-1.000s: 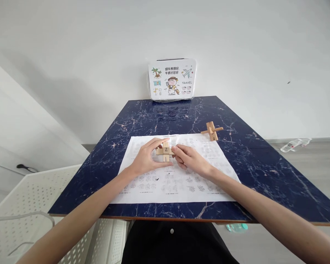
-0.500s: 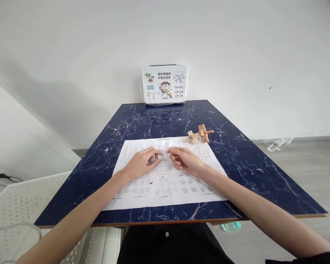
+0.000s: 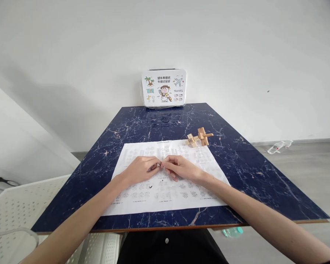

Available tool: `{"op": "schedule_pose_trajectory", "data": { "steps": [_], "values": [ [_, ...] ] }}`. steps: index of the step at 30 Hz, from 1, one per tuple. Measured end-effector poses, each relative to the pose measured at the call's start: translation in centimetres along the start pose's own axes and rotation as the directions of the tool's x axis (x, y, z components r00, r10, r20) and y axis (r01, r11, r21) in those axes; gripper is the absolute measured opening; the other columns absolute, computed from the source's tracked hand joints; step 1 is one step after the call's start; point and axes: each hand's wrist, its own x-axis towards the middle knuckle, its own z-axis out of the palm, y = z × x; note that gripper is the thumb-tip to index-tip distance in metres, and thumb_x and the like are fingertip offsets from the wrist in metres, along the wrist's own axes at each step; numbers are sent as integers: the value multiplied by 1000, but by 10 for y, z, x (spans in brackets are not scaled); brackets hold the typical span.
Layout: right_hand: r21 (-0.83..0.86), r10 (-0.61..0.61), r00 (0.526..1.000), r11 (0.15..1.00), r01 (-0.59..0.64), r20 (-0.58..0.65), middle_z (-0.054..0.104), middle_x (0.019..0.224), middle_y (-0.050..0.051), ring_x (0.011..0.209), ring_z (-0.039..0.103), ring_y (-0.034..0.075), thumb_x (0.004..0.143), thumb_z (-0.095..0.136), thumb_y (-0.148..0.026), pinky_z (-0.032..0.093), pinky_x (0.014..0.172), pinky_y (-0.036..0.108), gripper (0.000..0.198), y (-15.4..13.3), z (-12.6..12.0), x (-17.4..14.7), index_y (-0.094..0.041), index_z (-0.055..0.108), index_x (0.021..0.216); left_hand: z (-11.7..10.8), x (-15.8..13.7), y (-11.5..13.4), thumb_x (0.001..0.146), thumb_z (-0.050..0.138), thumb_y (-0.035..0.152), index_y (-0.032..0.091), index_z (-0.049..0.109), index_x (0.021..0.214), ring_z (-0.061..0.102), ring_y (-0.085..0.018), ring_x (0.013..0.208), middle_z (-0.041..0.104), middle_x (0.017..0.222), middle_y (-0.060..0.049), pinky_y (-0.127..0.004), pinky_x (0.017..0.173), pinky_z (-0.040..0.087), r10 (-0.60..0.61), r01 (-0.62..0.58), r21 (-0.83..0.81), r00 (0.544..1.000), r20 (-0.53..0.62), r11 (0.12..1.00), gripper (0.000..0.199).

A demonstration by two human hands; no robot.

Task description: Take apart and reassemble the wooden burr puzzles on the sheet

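Note:
My left hand (image 3: 143,169) rests over the printed paper sheet (image 3: 137,209), its thumb and fingers drawn together at the tips. Meeting it from the other side, my right hand (image 3: 183,168) has its fingers curled in and its thumb against the index finger. The fingertips of both hands touch above the middle of the sheet, and no object shows between them. Beyond my right hand, a small joined group of wooden puzzle pieces (image 3: 201,136) lies partly on the sheet's far right corner and partly on the table. Small figures and a few black check marks cover the paper.
The dark blue marble-patterned table (image 3: 225,124) carries a white cartoon case (image 3: 165,88) at its far edge, against the wall. A white perforated surface (image 3: 24,200) is at the left. Plastic bottles (image 3: 280,146) lie on the floor to the right.
My hands have come together from slightly apart, so the fingertips now touch. The left thumb and fingers have closed. The view has tilted up a little; the wooden pieces stay put.

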Motion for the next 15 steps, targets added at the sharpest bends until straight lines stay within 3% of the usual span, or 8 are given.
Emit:
{"op": "schedule_pose_trajectory", "data": {
  "steps": [4,8,15],
  "values": [
    [-32,-25,1000,999,25,-11,56,67,-5,48,51,10,99,62,-47,43,51,27,30,2,2,1,-21,57,83,-1,-1,0,106,50,26,18,69,97,60,-12,57,71,76,0,-25,56,43,0,0,-5,1000,-13,1000,22],
    [-172,-112,988,981,92,-109,57,66,-5,45,49,10,102,56,-45,39,48,27,28,8,5,2,-22,58,87,-1,-2,-2,107,51,29,18,69,100,58,-11,54,69,72,1,-24,55,43,-25,25,-4,999,-30,1000,22],
    [-392,-249,950,906,159,-189,59,62,-3,57,52,14,100,53,-34,41,60,29,20,11,7,6,-21,64,90,-4,-4,-12,106,51,30,19,67,104,55,-10,52,65,67,3,-24,54,42,-79,78,-18,996,-33,997,20]
  ]
}}
